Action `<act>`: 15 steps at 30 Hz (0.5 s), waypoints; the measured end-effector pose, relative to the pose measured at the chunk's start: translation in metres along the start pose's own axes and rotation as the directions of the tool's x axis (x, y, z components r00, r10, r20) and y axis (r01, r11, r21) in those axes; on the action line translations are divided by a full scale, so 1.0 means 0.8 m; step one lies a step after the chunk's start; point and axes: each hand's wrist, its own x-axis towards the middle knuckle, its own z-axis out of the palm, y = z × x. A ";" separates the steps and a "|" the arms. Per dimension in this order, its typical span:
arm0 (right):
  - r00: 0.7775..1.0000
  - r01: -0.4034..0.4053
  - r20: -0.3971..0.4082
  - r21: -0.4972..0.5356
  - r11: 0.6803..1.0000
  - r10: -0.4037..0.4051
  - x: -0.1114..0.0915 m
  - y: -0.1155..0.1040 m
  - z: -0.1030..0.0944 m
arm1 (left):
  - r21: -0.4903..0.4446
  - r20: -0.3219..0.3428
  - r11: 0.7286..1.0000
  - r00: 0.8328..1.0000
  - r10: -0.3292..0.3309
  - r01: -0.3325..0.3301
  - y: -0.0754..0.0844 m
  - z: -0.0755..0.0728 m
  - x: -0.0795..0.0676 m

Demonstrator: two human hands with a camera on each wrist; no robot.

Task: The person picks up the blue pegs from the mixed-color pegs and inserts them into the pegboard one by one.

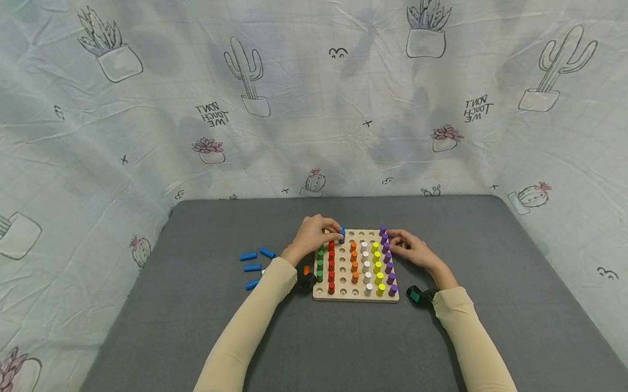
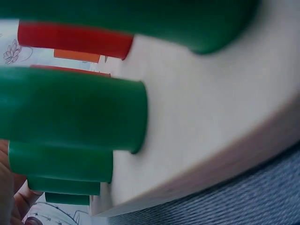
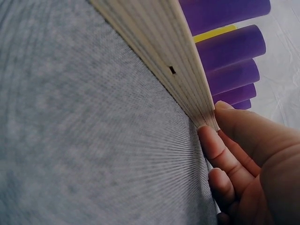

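Observation:
A wooden pegboard (image 1: 328,298) lies on the table, set with columns of green, red, orange, white, yellow and purple pegs. At its far side my left hand (image 1: 311,235) pinches a blue peg (image 1: 342,238), upright over the far end of the column between red and orange. That column's other visible holes hold nothing. Green pegs (image 2: 70,110) fill most of the left wrist view, with part of the left hand at its edge. My right hand (image 3: 262,159) grips the board's right edge (image 3: 159,42) between thumb and fingers, beside the purple pegs (image 3: 234,49).
Several loose blue pegs (image 1: 252,267) lie on the grey table (image 1: 323,351) left of the board, partly behind the left forearm. An orange peg (image 1: 306,270) shows near the left wrist. A cactus-print cloth (image 1: 308,100) hangs behind the table.

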 end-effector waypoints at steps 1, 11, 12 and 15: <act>1.000 0.000 0.000 0.004 1.000 0.000 0.000 0.000 0.000 | 0.010 0.003 1.000 1.000 0.002 -0.002 0.000 0.000 0.000; 1.000 0.005 -0.002 0.013 1.000 -0.005 -0.002 -0.002 0.000 | 0.090 0.016 0.996 1.000 0.022 -0.023 0.003 -0.001 0.000; 1.000 0.003 -0.002 0.013 1.000 -0.003 -0.002 -0.001 0.000 | 0.088 0.017 0.996 1.000 0.023 -0.024 0.003 -0.002 0.000; 1.000 -0.004 -0.005 0.005 1.000 0.004 -0.001 -0.001 0.000 | 0.083 0.023 0.996 0.999 0.023 -0.025 0.002 -0.002 0.001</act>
